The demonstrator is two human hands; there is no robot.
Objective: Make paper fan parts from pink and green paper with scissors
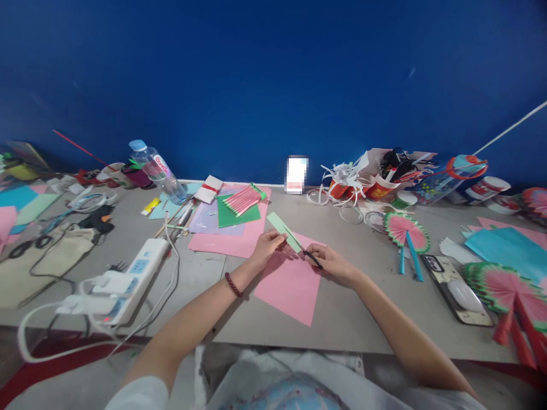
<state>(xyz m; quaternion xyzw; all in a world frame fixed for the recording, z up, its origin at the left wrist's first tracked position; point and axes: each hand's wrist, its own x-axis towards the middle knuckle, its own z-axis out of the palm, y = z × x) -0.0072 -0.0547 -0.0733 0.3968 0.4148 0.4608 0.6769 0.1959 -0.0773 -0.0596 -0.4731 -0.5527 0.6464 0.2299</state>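
My left hand [268, 246] pinches a light green paper strip [277, 222] by its near side, holding it slanted over the table. In my right hand [330, 262] is a pair of scissors [314, 259] with dark handles, my fingers wrapped round them. The blades lie along the strip, close to my left fingertips. Whether they have cut into the paper is too small to tell. Beneath both hands lies a pink paper sheet [294, 287]. Further back, a pleated pink paper piece with green edges [244, 199] rests on a green sheet [231, 216].
A white power strip [139, 279] with cables lies left, behind it a tilted plastic bottle [160, 171]. Paper watermelon fans [405, 232] and a phone [465, 299] with a mouse on it lie right. Cups with white paper strips [347, 179] stand along the blue wall [273, 80].
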